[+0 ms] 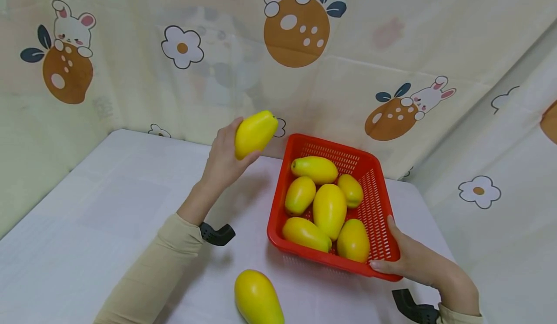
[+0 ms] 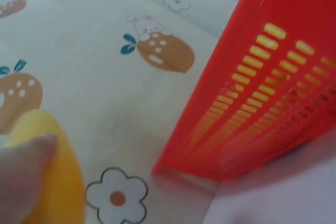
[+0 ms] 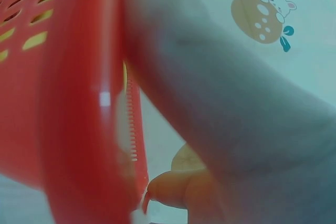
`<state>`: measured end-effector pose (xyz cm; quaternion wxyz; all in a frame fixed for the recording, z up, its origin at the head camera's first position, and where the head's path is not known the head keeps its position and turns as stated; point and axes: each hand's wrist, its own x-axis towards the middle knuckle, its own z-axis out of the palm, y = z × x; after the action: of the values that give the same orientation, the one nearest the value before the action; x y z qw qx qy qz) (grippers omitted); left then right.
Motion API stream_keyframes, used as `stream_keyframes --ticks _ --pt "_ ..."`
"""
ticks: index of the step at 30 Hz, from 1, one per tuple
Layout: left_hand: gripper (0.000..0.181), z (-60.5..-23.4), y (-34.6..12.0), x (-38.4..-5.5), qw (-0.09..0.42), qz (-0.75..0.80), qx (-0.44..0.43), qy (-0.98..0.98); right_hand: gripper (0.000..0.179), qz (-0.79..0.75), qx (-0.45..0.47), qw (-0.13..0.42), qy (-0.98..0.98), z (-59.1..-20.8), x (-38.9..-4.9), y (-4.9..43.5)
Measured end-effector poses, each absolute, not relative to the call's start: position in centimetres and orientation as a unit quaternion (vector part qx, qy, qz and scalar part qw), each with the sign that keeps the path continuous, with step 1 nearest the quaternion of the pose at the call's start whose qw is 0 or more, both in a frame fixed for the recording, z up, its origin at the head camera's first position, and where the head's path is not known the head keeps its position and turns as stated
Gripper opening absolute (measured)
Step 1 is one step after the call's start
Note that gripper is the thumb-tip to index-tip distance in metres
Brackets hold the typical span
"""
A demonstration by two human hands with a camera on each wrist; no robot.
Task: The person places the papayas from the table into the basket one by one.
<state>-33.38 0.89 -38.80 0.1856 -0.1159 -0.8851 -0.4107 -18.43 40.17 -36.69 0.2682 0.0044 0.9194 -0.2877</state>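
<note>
Yellow fruit (image 1: 256, 134) is in my left hand (image 1: 225, 154) — up in the air just beside the basket's far left corner, touching neither basket nor table. Left grip: fingers bent round the far side, thumb on the near side, spread only as wide as the fruit. Fingertips mostly hidden, so can't tell how firm. Skin looks smooth; I'd expect a slip if the hold loosens mid-swing.

Right hand (image 1: 411, 255) grips the near right corner of the red basket (image 1: 321, 260), thumb on the near rim, fingers along the right side. Can't tell if the base sits flat. Pressing or pulling on that one corner could tip or skid it, since nothing steadies the opposite side.

Six fruits (image 1: 329, 210) lie inside, close together. Letting go too high over them could cause a bounce out.

Spare fruit (image 1: 258, 297) lies on the white table (image 1: 109, 193) — could roll if my left sleeve (image 1: 154, 268) clips it. Printed cloth (image 1: 126, 29) behind.
</note>
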Motion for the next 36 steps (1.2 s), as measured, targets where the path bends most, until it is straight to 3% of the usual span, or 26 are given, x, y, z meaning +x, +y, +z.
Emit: stream_keyframes --ticks 6,11,36 --pt "0.080 -38.2 2.0 -32.6 0.262 -0.454 -0.149 -0.838 0.116 -0.282 0.009 0.270 0.920 -36.7 -18.4 40.1" --pt "0.080 -38.0 3.1 -31.9 0.288 -0.454 -0.210 -0.817 0.117 -0.281 0.014 0.270 0.921 -36.7 -18.4 40.1" --pt "0.079 -38.4 7.2 -28.7 0.260 -0.406 -0.298 -0.824 0.118 -0.271 0.014 0.264 0.926 -36.8 -18.4 40.1"
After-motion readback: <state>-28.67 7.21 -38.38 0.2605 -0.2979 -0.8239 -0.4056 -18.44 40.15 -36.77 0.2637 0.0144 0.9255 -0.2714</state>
